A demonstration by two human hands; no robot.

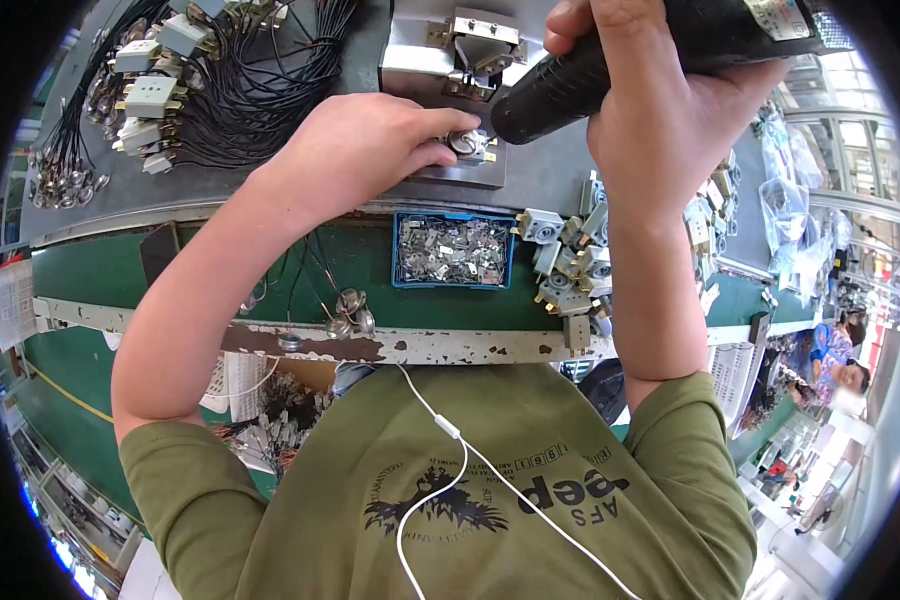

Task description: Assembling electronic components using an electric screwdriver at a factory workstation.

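Note:
My left hand (375,145) reaches to the bench and pinches a small metal part with a round silver cap (463,143) between thumb and fingers. The part rests on a flat metal block (475,175). My right hand (660,105) is wrapped round a black cylindrical power tool (580,85), held tilted above the bench. The tool's narrower end hangs just right of the silver cap; whether it touches the part cannot be told. Behind the part stands a metal fixture (485,50) with a bracket on top.
A blue tray (453,285) of small metal pieces sits nearer me. Several grey-white switch-like blocks (570,270) are heaped to its right. Black-wired thermostat-like assemblies (240,90) pile at the far left. Plastic bags (785,210) lie at right; a person (840,365) is beyond.

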